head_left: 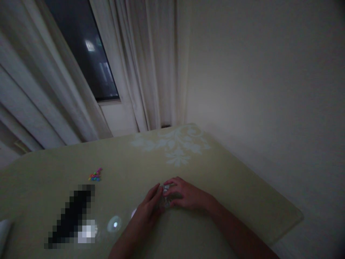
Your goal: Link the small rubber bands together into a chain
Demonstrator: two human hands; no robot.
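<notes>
Nearest, the two forearms enter from the lower border of the view, and between them lies a strip of the pale green tabletop (pixel 194 233). The left hand (pixel 151 203) is curved along the left side of a small see-through piece with whitish marks (pixel 166 201), and the right hand (pixel 183 194) closes its bent fingers upon it from the other side. So both hands are grasping this piece (I cannot tell if it touches the tabletop or is a little raised). It is well inside of the edges, nearer to the rounded right near corner than to the far left one.

To the left of the left forearm, a round pale shine (pixel 114 224) is seen on the surface, and beside it a long dark shape (pixel 71 216), which is covered by blocks. A whitish object (pixel 4 232) is cut by the left border.

Farther, a small heap of colourful pieces (pixel 95 175) lies apart from the hands. A wide stretch of surface runs from the right forearm to the right edge, which meets the wall (pixel 256 72) near the far right corner. There a white floral print (pixel 179 144) spreads. Beyond the far edge hang curtains (pixel 161 64), with a dark window (pixel 88 57) between.
</notes>
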